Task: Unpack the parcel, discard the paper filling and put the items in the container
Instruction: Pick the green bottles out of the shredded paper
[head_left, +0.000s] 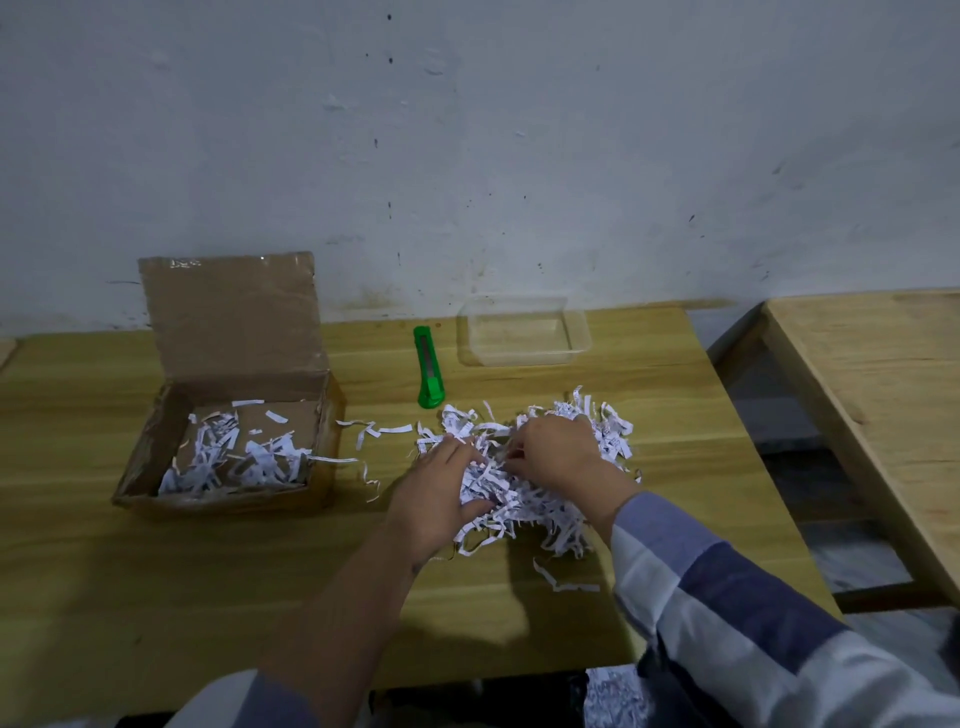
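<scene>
shredded paper pile (524, 493) on table, left hand (441, 499) spread on it, right hand (558, 454) pinching strips

No readable text anywhere. The shredded paper strips (524, 467) under my fingers (467, 457) carry dark printed marks, too small and blurred to make out. Strips left in the cardboard box (156, 447): same. The green utility knife (429, 370) shows no legible brand. Box flap bears only clear tape, no label I can read.
</scene>
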